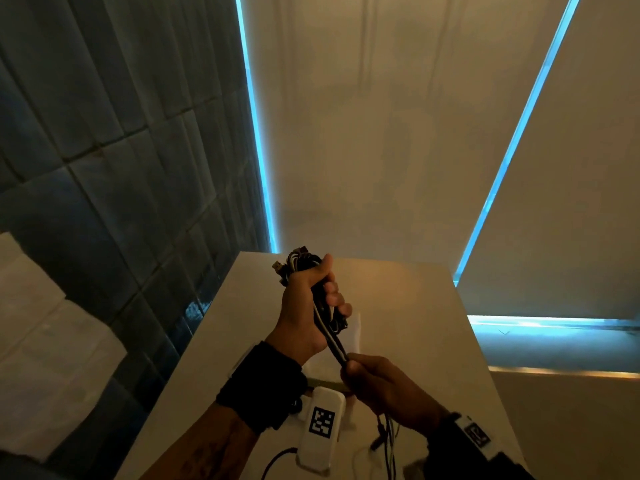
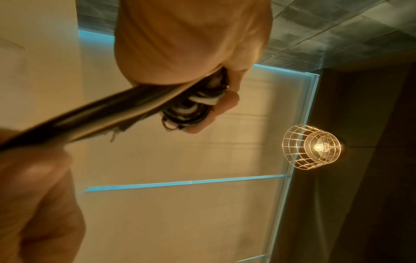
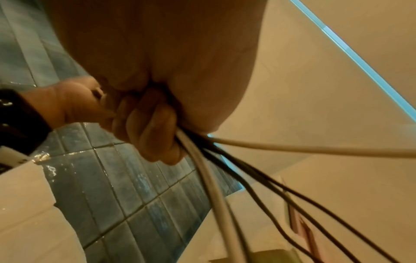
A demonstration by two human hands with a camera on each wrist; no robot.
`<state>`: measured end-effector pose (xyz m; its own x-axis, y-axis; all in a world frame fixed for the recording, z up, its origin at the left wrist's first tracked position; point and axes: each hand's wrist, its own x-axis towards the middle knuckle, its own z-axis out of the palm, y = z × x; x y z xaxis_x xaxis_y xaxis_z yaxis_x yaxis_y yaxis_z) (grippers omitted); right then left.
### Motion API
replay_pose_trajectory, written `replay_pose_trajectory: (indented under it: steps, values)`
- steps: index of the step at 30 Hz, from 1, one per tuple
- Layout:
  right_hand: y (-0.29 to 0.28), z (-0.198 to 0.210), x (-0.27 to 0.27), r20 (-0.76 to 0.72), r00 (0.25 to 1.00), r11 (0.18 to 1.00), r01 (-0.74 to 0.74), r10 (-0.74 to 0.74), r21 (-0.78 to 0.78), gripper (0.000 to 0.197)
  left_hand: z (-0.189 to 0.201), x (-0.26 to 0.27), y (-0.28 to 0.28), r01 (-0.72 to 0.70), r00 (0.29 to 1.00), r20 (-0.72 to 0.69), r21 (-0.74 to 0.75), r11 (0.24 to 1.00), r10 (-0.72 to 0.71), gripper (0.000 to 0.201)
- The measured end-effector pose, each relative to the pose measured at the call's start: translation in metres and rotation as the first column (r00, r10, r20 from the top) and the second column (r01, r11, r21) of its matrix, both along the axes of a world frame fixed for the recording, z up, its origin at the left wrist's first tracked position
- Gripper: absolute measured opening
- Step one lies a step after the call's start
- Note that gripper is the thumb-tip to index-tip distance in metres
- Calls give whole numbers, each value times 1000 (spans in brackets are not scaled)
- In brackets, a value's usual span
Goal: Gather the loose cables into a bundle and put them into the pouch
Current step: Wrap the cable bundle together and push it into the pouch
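Note:
My left hand (image 1: 308,306) is raised over the white table (image 1: 415,306) and grips a coil of black and white cables (image 1: 301,263), with plug ends sticking out above the fist. In the left wrist view the coil (image 2: 191,110) sits inside the curled fingers (image 2: 225,105). Straight strands (image 1: 334,344) run down to my right hand (image 1: 374,382), which is closed around them. Below that hand the loose ends (image 1: 386,434) hang; in the right wrist view these cables (image 3: 225,178) fan out. A pale pouch-like thing with a pinkish inside (image 3: 297,224) lies on the table, partly hidden.
A dark tiled wall (image 1: 121,168) stands close on the left, and lowered blinds (image 1: 381,133) edged with blue light are behind the table. A wire-cage lamp (image 2: 313,147) hangs overhead. The table's far edge is just past my left hand.

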<state>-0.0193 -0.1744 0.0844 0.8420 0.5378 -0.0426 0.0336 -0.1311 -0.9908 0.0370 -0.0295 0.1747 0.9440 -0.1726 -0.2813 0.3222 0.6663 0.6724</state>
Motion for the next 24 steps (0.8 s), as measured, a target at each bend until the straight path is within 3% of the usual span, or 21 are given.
replay_pose_trajectory:
  steps: [5, 10, 16, 21, 24]
  values:
    - [-23, 8, 16, 29, 996, 966, -78, 88, -247, 40, -3, -8, 12, 108, 994, 18, 8, 994, -108, 34]
    - [-48, 22, 37, 171, 979, 882, -14, 107, -471, 37, -10, -21, 20, 262, 965, 21, 41, 964, -263, 35]
    - [-46, 62, 53, 481, 874, 851, 197, 72, -486, 27, -15, -30, 18, 329, 942, 18, 146, 933, -335, 27]
    - [-38, 88, 65, 654, 741, 840, 252, 152, -480, 29, -15, -27, 13, 221, 973, 37, 157, 963, -229, 4]
    - [-33, 97, 70, 681, 691, 818, 232, 242, -526, 26, -13, -30, 14, 334, 936, 43, 196, 922, -349, 29]
